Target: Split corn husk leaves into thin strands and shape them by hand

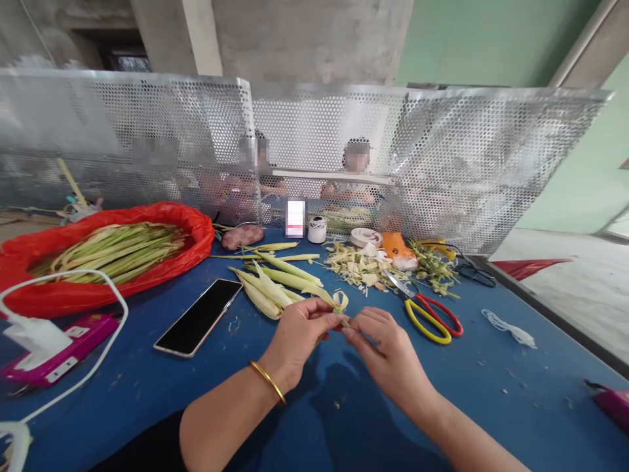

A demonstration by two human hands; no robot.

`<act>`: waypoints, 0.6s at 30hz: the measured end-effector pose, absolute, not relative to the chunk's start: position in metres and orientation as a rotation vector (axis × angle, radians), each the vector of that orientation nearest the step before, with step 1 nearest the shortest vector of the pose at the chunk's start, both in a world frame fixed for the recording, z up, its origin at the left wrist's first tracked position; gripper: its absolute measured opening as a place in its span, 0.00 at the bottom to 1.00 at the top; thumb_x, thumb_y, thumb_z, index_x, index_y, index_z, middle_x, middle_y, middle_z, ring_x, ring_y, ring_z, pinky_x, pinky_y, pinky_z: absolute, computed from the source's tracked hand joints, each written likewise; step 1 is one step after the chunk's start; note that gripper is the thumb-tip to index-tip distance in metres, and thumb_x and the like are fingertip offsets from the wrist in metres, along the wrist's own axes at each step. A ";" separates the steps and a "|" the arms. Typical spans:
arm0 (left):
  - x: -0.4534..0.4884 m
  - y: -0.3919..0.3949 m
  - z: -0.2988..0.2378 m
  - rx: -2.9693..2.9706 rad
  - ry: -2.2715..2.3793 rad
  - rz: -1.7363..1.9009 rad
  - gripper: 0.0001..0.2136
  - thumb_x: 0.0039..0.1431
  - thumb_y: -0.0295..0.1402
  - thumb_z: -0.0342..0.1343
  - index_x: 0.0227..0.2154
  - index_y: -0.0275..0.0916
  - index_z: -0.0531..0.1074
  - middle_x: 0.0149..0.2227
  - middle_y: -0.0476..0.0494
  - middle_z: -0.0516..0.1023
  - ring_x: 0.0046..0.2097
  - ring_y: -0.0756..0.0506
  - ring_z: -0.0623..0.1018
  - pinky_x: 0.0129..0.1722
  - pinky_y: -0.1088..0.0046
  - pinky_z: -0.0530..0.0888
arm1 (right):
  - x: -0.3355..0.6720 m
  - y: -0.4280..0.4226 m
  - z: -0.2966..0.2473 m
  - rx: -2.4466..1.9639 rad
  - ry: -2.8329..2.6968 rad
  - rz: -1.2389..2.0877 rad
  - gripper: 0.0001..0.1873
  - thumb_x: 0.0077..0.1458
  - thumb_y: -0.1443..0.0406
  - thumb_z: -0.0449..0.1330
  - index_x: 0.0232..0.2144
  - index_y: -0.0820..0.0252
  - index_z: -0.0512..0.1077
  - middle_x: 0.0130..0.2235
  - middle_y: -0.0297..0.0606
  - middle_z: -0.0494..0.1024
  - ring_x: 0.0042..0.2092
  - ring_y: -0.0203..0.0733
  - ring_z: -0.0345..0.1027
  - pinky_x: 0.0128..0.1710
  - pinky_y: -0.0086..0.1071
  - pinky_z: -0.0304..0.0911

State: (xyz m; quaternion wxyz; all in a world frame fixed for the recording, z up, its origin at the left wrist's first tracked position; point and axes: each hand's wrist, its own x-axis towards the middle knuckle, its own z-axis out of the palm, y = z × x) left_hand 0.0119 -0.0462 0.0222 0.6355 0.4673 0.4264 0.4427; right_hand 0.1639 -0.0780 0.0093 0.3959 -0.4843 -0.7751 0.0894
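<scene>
My left hand, with a gold bangle on the wrist, is closed in a pinch on a folded strip of pale green palm leaf. My right hand meets it fingertip to fingertip, pinching the same strip from the other side. Both hands hover just above the blue table. Right behind them lies a small pile of folded leaf pieces.
A red plastic bag of long leaf strips sits at the left. A phone lies face up beside it. Scissors with red and yellow handles, leaf trimmings, a tape roll and a perforated metal screen with people behind it.
</scene>
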 end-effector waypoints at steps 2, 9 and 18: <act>0.014 -0.047 0.018 1.038 0.977 1.055 0.09 0.40 0.33 0.67 0.26 0.36 0.77 0.25 0.48 0.78 0.29 0.51 0.74 0.29 0.77 0.65 | 0.163 -0.079 0.011 -1.194 -2.003 0.205 0.18 0.63 0.66 0.52 0.19 0.57 0.59 0.22 0.30 0.64 0.27 0.36 0.59 0.40 0.33 0.59; 0.013 -0.045 0.022 0.859 0.930 1.046 0.10 0.40 0.33 0.68 0.26 0.35 0.77 0.29 0.45 0.79 0.33 0.49 0.76 0.37 0.75 0.69 | 0.165 -0.078 0.009 -1.325 -1.929 -0.048 0.10 0.63 0.65 0.51 0.30 0.56 0.68 0.31 0.38 0.74 0.35 0.43 0.67 0.41 0.37 0.59; 0.016 -0.048 0.020 0.853 0.839 1.122 0.08 0.46 0.31 0.65 0.31 0.35 0.78 0.33 0.43 0.80 0.36 0.48 0.76 0.41 0.75 0.70 | 0.151 -0.088 -0.001 -1.327 -1.934 0.194 0.08 0.59 0.62 0.55 0.34 0.57 0.73 0.31 0.38 0.77 0.27 0.42 0.70 0.26 0.31 0.59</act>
